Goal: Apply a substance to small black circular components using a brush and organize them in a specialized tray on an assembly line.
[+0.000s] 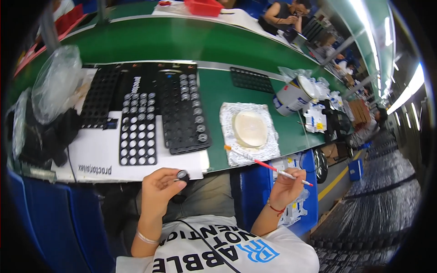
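My left hand (159, 186) holds a small round black part with a pale centre (182, 174) between thumb and fingers, just below the table's front edge. My right hand (287, 184) grips a thin red and white brush-like stick (268, 166), whose far tip points up left toward a round white dish (249, 128) resting on crinkled foil (227, 113). Black trays (138, 134) with rows of round parts lie on white paper (98, 157) in front of my left hand.
A tipped white can (291, 96) and crumpled wrappers lie at the right. Another black tray (250, 80) sits farther back on the green table (182, 43). Plastic bags (54, 84) pile at the left. A red bin (203, 7) and another person (287, 13) are at the far side.
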Available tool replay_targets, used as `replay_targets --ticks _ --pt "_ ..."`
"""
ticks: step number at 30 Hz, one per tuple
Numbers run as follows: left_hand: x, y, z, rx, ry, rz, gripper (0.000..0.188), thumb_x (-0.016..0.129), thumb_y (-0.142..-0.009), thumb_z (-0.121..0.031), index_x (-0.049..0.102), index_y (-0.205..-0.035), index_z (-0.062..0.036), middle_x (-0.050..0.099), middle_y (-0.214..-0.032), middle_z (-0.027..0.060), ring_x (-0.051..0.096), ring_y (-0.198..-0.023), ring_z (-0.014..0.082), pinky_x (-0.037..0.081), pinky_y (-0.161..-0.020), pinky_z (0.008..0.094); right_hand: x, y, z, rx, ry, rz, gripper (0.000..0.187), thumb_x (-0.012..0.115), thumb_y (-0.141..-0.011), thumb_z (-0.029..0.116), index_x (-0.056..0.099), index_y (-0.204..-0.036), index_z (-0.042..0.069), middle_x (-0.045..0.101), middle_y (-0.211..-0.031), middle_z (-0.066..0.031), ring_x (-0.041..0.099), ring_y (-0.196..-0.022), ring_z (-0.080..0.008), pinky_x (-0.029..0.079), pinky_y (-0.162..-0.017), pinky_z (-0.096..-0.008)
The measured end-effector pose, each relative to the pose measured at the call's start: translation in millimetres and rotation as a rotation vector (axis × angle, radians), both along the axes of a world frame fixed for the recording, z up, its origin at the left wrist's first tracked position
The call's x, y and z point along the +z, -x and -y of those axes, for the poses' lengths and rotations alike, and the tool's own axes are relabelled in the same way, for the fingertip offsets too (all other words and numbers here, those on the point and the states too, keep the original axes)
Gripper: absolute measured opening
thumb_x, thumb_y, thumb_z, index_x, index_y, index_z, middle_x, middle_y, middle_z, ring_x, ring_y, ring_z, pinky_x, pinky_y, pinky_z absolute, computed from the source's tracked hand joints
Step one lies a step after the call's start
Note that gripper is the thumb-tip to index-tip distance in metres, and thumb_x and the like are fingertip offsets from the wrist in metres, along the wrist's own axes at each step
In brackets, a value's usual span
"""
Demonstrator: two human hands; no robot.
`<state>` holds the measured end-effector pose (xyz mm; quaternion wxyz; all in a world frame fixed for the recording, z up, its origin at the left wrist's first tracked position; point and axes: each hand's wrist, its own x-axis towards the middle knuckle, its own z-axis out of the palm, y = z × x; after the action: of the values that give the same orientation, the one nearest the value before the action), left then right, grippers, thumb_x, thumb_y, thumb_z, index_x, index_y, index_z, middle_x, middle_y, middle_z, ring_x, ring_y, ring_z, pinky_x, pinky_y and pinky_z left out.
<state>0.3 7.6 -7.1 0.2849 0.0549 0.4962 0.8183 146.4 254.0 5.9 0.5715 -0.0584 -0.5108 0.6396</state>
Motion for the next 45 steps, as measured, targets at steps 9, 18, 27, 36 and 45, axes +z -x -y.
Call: replay_targets --ticks 9,18,27,36,45 --pt "-3.1 2.1 9.7 -0.006 -0.13 0.037 0.024 0.064 -0.069 0.009 0.058 -0.092 0.0063 0.063 -0.084 0.011 0.06 -0.076 0.0119 0.048 -0.071 0.0201 -1.1 8.8 21.4 0.321 -0.182 0.059 0.022 0.05 -0.087 0.023 0.045 -0.079 0.003 0.054 -0.068 -0.0131 0.049 -0.053 -0.0162 0.042 -0.047 -0.0239" --pt "-5.1 2.4 15.6 -0.016 -0.143 0.044 0.024 0.065 -0.069 0.008 0.059 -0.092 0.006 0.063 -0.084 0.0119 0.061 -0.075 0.0122 0.048 -0.07 0.0201 1.0 10.5 27.4 0.331 -0.241 0.09 0.021 0.051 -0.086 0.021 0.045 -0.079 0.003 0.054 -0.069 -0.014 0.049 -0.055 -0.018 0.043 -0.049 -0.0254" --pt "-4.6 1.7 17.8 -0.062 -0.144 0.035 0.024 0.065 -0.069 0.007 0.059 -0.093 0.0057 0.063 -0.086 0.0121 0.061 -0.074 0.0123 0.048 -0.07 0.0211 1.7 10.7 24.4 0.333 -0.262 0.123 0.021 0.051 -0.086 0.021 0.046 -0.078 0.002 0.054 -0.069 -0.014 0.049 -0.056 -0.0178 0.043 -0.049 -0.0253" --pt "-3.1 0.5 15.1 -0.111 -0.141 0.014 0.023 0.062 -0.074 0.0 0.057 -0.095 0.0081 0.063 -0.083 0.0132 0.042 -0.052 0.0024 0.03 -0.044 0.0139 1.4 9.7 21.0 0.342 -0.234 0.176 0.019 0.049 -0.086 0.019 0.042 -0.078 0.003 0.049 -0.067 -0.0113 0.044 -0.056 -0.0164 0.039 -0.05 -0.0253" --pt "-4.6 4.4 17.1 -0.181 -0.207 0.068 0.025 0.062 -0.074 0.003 0.057 -0.098 0.0065 0.063 -0.09 0.014 0.061 -0.082 0.0154 0.047 -0.076 0.024 0.4 9.5 19.2 0.31 -0.223 0.178 0.018 0.05 -0.085 0.018 0.042 -0.078 0.004 0.048 -0.067 -0.0104 0.043 -0.055 -0.0159 0.038 -0.05 -0.0254"
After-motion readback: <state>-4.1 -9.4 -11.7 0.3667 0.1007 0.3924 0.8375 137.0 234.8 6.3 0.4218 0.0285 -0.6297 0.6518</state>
